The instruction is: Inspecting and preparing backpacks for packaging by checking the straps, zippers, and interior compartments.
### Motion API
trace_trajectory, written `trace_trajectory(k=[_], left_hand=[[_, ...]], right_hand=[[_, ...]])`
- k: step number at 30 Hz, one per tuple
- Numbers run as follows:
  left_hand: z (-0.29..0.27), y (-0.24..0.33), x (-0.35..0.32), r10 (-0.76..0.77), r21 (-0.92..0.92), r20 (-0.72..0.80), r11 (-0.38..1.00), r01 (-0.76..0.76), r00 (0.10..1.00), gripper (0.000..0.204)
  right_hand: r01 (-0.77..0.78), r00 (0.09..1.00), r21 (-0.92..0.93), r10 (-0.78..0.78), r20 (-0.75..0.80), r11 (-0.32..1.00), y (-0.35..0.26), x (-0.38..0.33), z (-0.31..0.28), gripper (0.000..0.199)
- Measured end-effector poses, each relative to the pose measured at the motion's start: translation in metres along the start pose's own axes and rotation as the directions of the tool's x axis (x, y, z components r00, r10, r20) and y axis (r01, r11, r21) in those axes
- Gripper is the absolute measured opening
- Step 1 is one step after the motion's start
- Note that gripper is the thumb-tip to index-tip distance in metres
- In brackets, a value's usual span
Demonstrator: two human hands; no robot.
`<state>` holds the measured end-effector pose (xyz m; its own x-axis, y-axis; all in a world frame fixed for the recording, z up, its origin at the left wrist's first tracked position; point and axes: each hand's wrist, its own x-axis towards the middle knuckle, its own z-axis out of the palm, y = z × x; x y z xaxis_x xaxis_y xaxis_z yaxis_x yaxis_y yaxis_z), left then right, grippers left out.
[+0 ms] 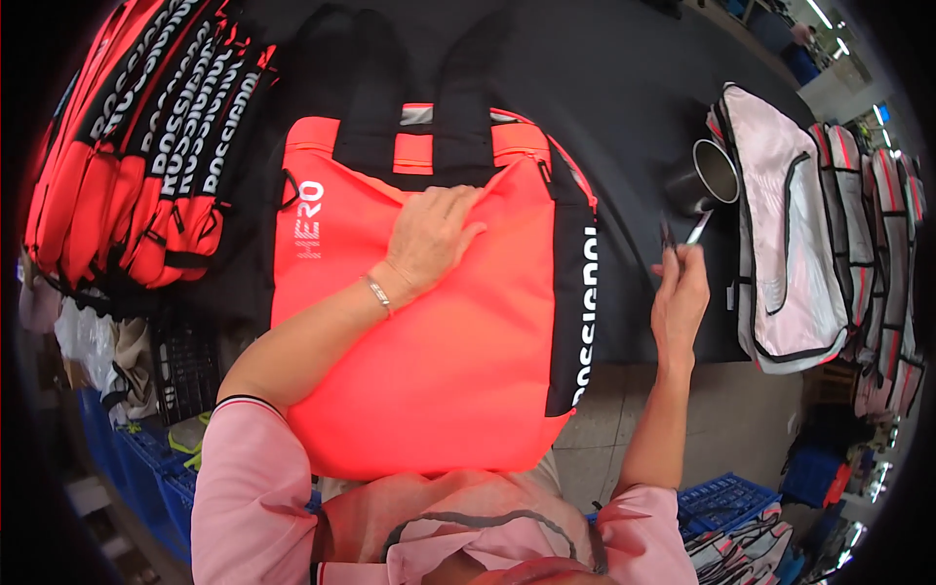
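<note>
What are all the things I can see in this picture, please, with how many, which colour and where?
bag: one, bright orange-red with black straps, flat on the table in the middle.
table: one, black top, under the bag.
stack of bags: one, orange-red and black, far left.
row of bags: one, pale pink with black and red trim, right side.
cup: one, metal, beside the pale bags.
crates: several, blue, on the floor, lower left and right.
left hand: flat on the bag, bracelet at the wrist.
right hand: raised, holding a small thin tool.
</note>
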<state>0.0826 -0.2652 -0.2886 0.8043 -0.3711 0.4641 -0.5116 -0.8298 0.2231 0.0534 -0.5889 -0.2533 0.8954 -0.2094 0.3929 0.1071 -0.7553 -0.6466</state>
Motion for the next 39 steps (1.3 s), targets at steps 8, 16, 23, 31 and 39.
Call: trace_trajectory(k=[8,16,23,31,39], left_hand=[[0.004,0.023,-0.010,0.101,0.053,-0.071,0.994,-0.097,0.992,0.030],[-0.012,0.002,0.025,-0.224,-0.292,-0.010,0.933,0.211,0.975,0.024],[0.026,0.012,0.054,-0.190,-0.215,0.073,0.956,0.202,0.979,0.018],[0.046,-0.012,0.039,-0.093,-0.080,0.006,0.992,0.093,0.996,0.011],[0.027,0.000,0.027,-0.375,-0.391,0.033,0.848,0.357,0.927,0.010]], right_hand=[[0.207,0.946,0.013,-0.203,0.253,0.978,-0.090,0.071,0.110,0.059],[0.027,0.916,0.238,-0.119,0.382,0.971,-0.060,0.064,0.133,0.054],[0.023,0.950,0.273,-0.106,0.294,0.962,-0.050,0.057,0.131,0.053],[0.105,0.970,0.326,-0.168,0.173,0.939,-0.058,0.045,0.151,0.048],[0.146,0.954,0.209,-0.194,0.228,0.967,-0.051,0.050,0.127,0.050]])
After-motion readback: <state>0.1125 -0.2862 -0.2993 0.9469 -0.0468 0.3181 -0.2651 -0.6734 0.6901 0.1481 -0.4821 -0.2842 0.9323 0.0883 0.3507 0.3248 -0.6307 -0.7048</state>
